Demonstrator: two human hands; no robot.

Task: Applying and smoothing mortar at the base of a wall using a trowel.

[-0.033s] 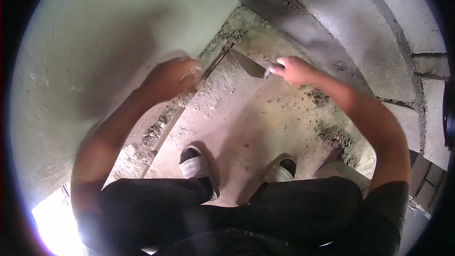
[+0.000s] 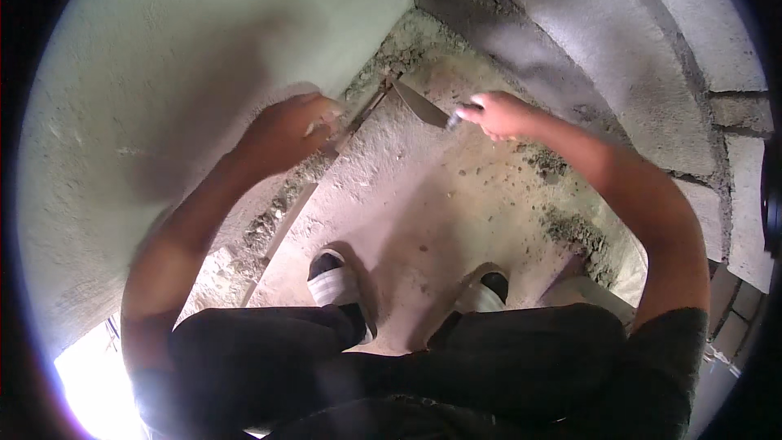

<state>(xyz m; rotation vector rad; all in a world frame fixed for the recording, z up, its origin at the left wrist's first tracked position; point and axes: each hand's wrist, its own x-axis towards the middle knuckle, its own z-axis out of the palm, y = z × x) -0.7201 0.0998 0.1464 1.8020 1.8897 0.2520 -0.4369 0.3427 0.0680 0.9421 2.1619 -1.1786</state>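
1 trowel (image 2: 419, 104) is located above the floor (image 2: 358, 195), near the corner where the pale smooth wall (image 2: 163, 49) and the block wall (image 2: 619, 49) meet. The handle is mostly hidden inside the right hand (image 2: 503, 116); only a short part at the blade end is visible. Contact between the blade tip and the floor edge below it cannot be confirmed from this view.

Orientation: the blade tip points to the upper left, toward the foot of the smooth wall. The long axis runs from upper left to lower right, handle end at lower right.

Right hand: closed around the handle. Left hand (image 2: 297, 129): positioned beside the smooth wall, fingers curled; they are blurred, so whether they grip anything cannot be determined. Contact with the wall is likewise unclear.

Surroundings: loose rubble (image 2: 265, 228) lies along the foot of the smooth wall. Dirt clumps (image 2: 574, 232) lie on the right side of the floor. 2 sandals (image 2: 332, 286), worn on the feet, are below; the right sandal is partly covered by the dark trousers (image 2: 269, 342). A dark object (image 2: 770, 195) at the right rim is cut off and unidentifiable.
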